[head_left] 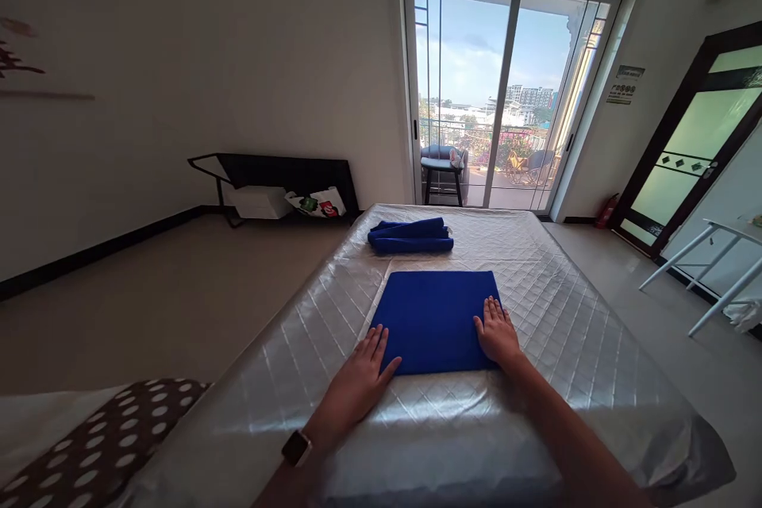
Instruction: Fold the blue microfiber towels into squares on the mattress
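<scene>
Head view shows both hands (364, 373) (498, 331) palm-down, touching blue cloth (438, 317)

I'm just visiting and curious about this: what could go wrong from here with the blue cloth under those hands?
The flat blue cloth might wrinkle if the left hand and right hand, resting at opposite sides, push unevenly. The shiny bed cover may let it slide. The blue bundle beyond could get bumped if the cloth moves forward.

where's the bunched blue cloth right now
In the head view, the bunched blue cloth lies near the far left corner of the silver quilted cover, just beyond the flat blue cloth.
</scene>
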`<state>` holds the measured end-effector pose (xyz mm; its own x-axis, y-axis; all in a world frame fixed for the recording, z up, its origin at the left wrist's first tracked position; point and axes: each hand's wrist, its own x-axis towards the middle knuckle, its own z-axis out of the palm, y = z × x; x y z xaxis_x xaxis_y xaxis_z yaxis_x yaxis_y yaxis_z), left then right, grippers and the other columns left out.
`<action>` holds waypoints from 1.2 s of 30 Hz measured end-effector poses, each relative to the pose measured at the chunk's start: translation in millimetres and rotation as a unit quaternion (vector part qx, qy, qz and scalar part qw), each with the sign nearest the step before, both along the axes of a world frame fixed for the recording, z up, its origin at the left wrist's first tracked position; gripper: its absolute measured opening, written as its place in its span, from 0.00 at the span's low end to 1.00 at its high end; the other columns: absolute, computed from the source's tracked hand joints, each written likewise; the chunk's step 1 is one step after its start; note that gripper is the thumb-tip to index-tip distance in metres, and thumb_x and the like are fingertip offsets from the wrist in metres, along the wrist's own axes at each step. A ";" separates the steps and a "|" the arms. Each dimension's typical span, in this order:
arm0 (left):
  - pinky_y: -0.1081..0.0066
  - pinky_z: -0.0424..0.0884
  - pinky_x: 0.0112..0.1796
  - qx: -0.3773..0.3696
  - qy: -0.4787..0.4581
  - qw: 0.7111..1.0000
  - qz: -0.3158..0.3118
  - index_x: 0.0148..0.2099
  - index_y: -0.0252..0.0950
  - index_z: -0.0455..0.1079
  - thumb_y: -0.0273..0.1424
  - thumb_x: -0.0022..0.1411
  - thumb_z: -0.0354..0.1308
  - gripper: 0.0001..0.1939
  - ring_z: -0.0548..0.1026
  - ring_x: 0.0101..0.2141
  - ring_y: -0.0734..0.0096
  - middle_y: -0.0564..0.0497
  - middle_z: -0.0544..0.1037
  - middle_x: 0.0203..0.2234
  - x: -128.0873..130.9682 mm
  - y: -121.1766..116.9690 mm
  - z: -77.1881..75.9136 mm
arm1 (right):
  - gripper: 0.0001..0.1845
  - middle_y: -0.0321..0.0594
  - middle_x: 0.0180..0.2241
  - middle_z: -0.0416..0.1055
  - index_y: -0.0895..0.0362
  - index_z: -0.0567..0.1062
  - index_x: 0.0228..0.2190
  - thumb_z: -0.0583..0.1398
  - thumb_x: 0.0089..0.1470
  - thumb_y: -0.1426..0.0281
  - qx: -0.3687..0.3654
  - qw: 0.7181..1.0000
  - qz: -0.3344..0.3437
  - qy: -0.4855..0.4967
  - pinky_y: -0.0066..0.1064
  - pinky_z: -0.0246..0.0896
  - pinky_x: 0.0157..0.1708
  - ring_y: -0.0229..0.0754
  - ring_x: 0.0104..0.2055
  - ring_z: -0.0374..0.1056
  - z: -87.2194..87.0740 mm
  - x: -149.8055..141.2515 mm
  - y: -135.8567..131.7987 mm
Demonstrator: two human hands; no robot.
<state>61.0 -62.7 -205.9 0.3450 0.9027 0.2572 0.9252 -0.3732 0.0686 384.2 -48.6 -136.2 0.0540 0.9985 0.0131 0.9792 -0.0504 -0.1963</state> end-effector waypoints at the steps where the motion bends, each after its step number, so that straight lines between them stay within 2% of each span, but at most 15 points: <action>1: 0.51 0.57 0.65 -0.016 0.012 1.000 0.007 0.70 0.28 0.56 0.52 0.71 0.37 0.39 0.54 0.69 0.52 0.37 0.59 0.69 -0.9 2.0 2.4 | 0.35 0.51 0.71 0.43 0.68 0.50 0.69 0.41 0.69 0.59 0.000 1.000 -0.002 0.004 0.40 0.33 0.70 0.45 0.74 0.37 -0.7 0.5 -0.7; 3: 0.51 0.57 0.65 -0.039 0.027 0.999 0.020 0.69 0.26 0.57 0.54 0.70 0.36 0.41 0.55 0.69 0.50 0.35 0.59 0.68 3.9 7.6 11.3 | 0.35 0.51 0.71 0.43 0.68 0.50 0.69 0.41 0.69 0.60 -0.003 1.000 -0.004 0.015 0.40 0.34 0.70 0.45 0.74 0.38 -0.6 0.8 -1.7; 5: 0.51 0.57 0.65 -0.040 0.026 0.999 0.009 0.69 0.26 0.58 0.54 0.71 0.35 0.42 0.55 0.69 0.50 0.36 0.59 0.68 22.0 15.0 24.2 | 0.35 0.52 0.71 0.44 0.68 0.50 0.69 0.41 0.69 0.60 -0.002 1.000 -0.004 0.023 0.39 0.35 0.70 0.45 0.74 0.38 0.1 0.4 -2.0; 7: 0.53 0.57 0.65 -0.032 0.015 0.999 -0.039 0.70 0.29 0.57 0.53 0.72 0.35 0.39 0.55 0.69 0.53 0.38 0.59 0.69 55.1 24.0 38.6 | 0.35 0.52 0.71 0.45 0.68 0.51 0.69 0.41 0.69 0.60 0.003 1.000 -0.003 0.026 0.40 0.35 0.70 0.45 0.74 0.39 0.0 -0.2 -1.6; 10: 0.57 0.56 0.66 -0.033 0.002 0.990 -0.135 0.70 0.32 0.58 0.49 0.73 0.35 0.35 0.55 0.69 0.58 0.40 0.60 0.68 121.4 39.3 55.0 | 0.35 0.52 0.71 0.45 0.69 0.51 0.69 0.42 0.69 0.61 0.006 1.000 -0.005 0.020 0.40 0.35 0.70 0.45 0.74 0.39 -2.1 0.2 -0.4; 13: 0.57 0.55 0.66 -0.036 -0.005 0.983 -0.178 0.70 0.31 0.58 0.46 0.75 0.33 0.34 0.56 0.69 0.59 0.39 0.61 0.68 177.8 53.5 58.6 | 0.34 0.50 0.71 0.44 0.67 0.51 0.69 0.42 0.68 0.64 -0.003 1.000 0.003 0.010 0.40 0.36 0.70 0.44 0.74 0.38 -5.2 3.0 1.2; 16: 0.56 0.55 0.66 -0.035 -0.020 0.983 -0.178 0.71 0.33 0.55 0.45 0.75 0.31 0.33 0.57 0.68 0.59 0.39 0.62 0.68 199.0 63.5 49.9 | 0.34 0.50 0.71 0.43 0.68 0.50 0.69 0.42 0.67 0.67 -0.009 1.000 0.012 0.006 0.40 0.37 0.70 0.44 0.74 0.38 -7.7 5.9 2.6; 18: 0.56 0.55 0.66 -0.031 -0.026 0.984 -0.171 0.72 0.35 0.53 0.45 0.75 0.31 0.32 0.57 0.68 0.60 0.41 0.62 0.68 191.4 69.6 41.8 | 0.34 0.51 0.71 0.43 0.68 0.50 0.69 0.42 0.67 0.66 -0.008 1.000 0.012 0.008 0.40 0.37 0.70 0.45 0.74 0.39 -7.8 6.3 3.1; 20: 0.55 0.54 0.66 -0.032 -0.025 0.988 -0.151 0.72 0.35 0.53 0.46 0.74 0.31 0.33 0.56 0.68 0.59 0.41 0.61 0.68 169.7 77.5 36.0 | 0.35 0.50 0.71 0.42 0.68 0.50 0.69 0.42 0.67 0.64 -0.006 1.000 0.007 0.013 0.40 0.36 0.70 0.45 0.74 0.39 -6.2 4.9 3.1; 26: 0.51 0.54 0.65 -0.037 -0.017 0.999 -0.024 0.70 0.28 0.56 0.52 0.72 0.31 0.39 0.56 0.68 0.53 0.34 0.60 0.68 70.9 109.1 32.9 | 0.36 0.48 0.72 0.38 0.67 0.47 0.70 0.42 0.68 0.60 -0.037 0.999 -0.014 0.017 0.38 0.32 0.70 0.43 0.74 0.35 -3.6 1.2 4.4; 28: 0.49 0.55 0.65 -0.028 -0.026 0.999 0.013 0.70 0.27 0.55 0.52 0.72 0.31 0.40 0.56 0.68 0.51 0.32 0.60 0.67 47.3 116.2 29.8 | 0.37 0.47 0.72 0.37 0.66 0.46 0.70 0.42 0.68 0.59 -0.052 0.999 -0.011 0.014 0.39 0.31 0.70 0.43 0.74 0.34 -5.3 3.7 6.9; 32: 0.49 0.56 0.64 -0.013 -0.047 0.998 0.044 0.70 0.25 0.56 0.53 0.71 0.32 0.42 0.57 0.68 0.48 0.31 0.61 0.67 31.8 121.3 19.8 | 0.37 0.47 0.72 0.39 0.64 0.47 0.70 0.41 0.68 0.56 -0.076 0.997 -0.005 0.007 0.40 0.32 0.70 0.44 0.74 0.36 1.4 9.9 19.2; 36: 0.50 0.55 0.65 -0.031 -0.049 0.997 0.056 0.70 0.25 0.55 0.55 0.70 0.30 0.44 0.55 0.68 0.50 0.33 0.59 0.68 34.9 122.1 15.4 | 0.35 0.50 0.72 0.42 0.66 0.48 0.70 0.40 0.69 0.60 -0.057 0.998 -0.005 -0.011 0.40 0.32 0.70 0.44 0.74 0.36 25.2 8.7 46.9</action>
<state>95.9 59.4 -190.6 0.2171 0.9492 0.2279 0.9486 -0.2602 0.1799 392.9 -1.8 -110.9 0.0651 0.9930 -0.0983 0.9825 -0.0811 -0.1680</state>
